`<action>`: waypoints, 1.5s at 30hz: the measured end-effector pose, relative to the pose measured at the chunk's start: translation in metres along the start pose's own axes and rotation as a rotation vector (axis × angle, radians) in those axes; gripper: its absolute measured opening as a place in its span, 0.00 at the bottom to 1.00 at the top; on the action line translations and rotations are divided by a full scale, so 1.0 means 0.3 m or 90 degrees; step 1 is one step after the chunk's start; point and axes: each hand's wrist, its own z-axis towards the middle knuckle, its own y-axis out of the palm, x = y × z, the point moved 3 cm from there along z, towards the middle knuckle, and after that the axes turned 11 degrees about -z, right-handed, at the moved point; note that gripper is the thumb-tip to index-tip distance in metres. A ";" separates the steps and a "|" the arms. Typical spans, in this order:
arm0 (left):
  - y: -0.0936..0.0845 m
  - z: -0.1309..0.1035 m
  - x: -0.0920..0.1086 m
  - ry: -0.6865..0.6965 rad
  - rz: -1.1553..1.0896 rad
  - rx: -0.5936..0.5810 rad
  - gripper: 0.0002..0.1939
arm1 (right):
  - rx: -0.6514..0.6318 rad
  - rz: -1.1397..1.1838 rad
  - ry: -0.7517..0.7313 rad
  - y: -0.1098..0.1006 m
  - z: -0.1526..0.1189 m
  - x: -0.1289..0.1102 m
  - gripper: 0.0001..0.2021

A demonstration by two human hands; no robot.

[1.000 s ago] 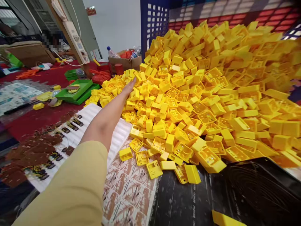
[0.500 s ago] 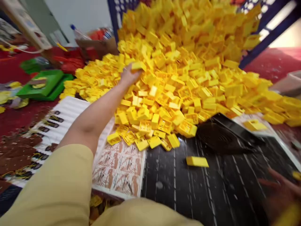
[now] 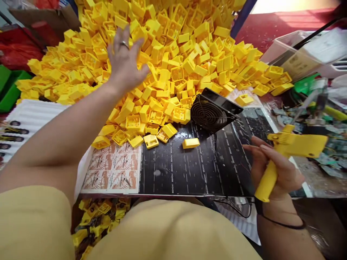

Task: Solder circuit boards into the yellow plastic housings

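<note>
My left hand (image 3: 126, 59), a ring on one finger, is stretched over the big heap of yellow plastic cases (image 3: 162, 68). Its fingers are spread and hold nothing; whether they touch the cases I cannot tell. At the right, my right hand (image 3: 284, 173) is closed around the handle of a yellow pistol-shaped tool, which looks like a glue gun (image 3: 303, 144). A single yellow case (image 3: 191, 143) lies apart on the black bench top (image 3: 184, 173). Beside the heap a black fan (image 3: 208, 113) leans with its round grille facing me.
Circuit boards (image 3: 334, 159) lie in a pile at the right, below a pale plastic bin (image 3: 290, 54). White foam (image 3: 32, 115) with small dark wired parts lies at the left. Behind it are green trays (image 3: 11, 88) and a cardboard box (image 3: 48, 18). More yellow pieces (image 3: 100, 216) lie under the bench edge.
My left hand has let go of the yellow case it held over the heap and spread its fingers. My right hand has come further into view with the glue gun. The view has shifted right.
</note>
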 end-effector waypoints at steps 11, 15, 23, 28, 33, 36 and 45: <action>0.396 -0.289 0.295 0.315 0.263 -0.320 0.27 | -0.161 0.151 -0.246 0.245 0.086 -0.258 0.14; 0.351 -0.351 0.245 0.397 0.271 -0.312 0.27 | -0.210 0.114 -0.195 0.221 0.050 -0.246 0.13; 0.227 -0.485 0.107 0.481 0.141 -0.330 0.27 | -0.206 0.086 -0.120 0.061 -0.107 -0.345 0.10; 0.181 -0.536 0.175 0.476 0.122 -0.198 0.23 | -0.128 0.063 -0.155 0.059 -0.093 -0.346 0.14; 0.133 -0.735 0.254 0.527 0.098 -0.120 0.25 | -0.084 0.051 -0.174 -0.007 -0.088 -0.295 0.11; 0.131 -0.831 0.226 0.503 0.128 -0.153 0.21 | -0.066 0.017 -0.149 -0.055 -0.086 -0.211 0.08; 0.134 -0.913 0.130 0.428 0.205 -0.158 0.19 | -0.075 -0.238 0.133 -0.082 0.009 0.440 0.19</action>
